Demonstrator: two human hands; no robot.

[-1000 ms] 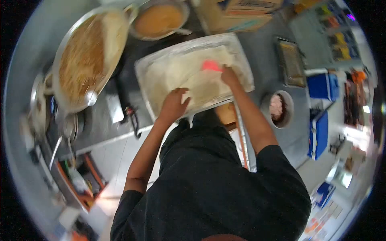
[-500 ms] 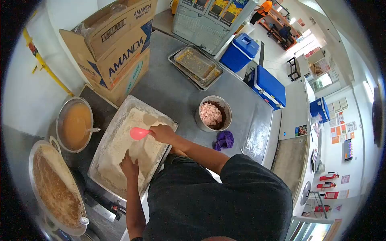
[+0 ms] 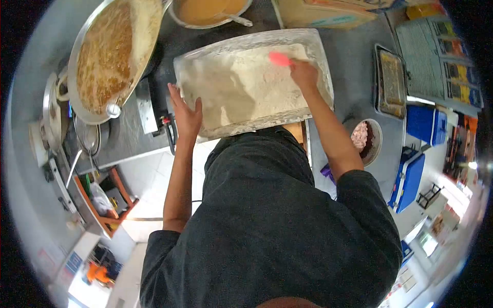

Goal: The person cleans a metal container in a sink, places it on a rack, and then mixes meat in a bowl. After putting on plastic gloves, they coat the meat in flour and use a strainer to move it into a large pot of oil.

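Observation:
A wide rectangular tray of pale flour lies in front of me on the dark counter. My right hand is closed around a pink scoop, held over the flour at the tray's right part. At the tray's left end is my left hand, empty, with fingers and thumb spread and overlapping the tray's edge in this view. Flour is heaped unevenly, and a shadow falls across its left half.
To the left stands a large pan of foaming brown liquid. Behind the tray sits a bowl of orange-brown liquid with a utensil. A pot of pink pieces, a purple cloth, stacked metal trays and blue coolers are rightward.
My view has turned, so the tray now lies crosswise. My left hand has gone from over the flour to the tray's left end; the right still holds the scoop.

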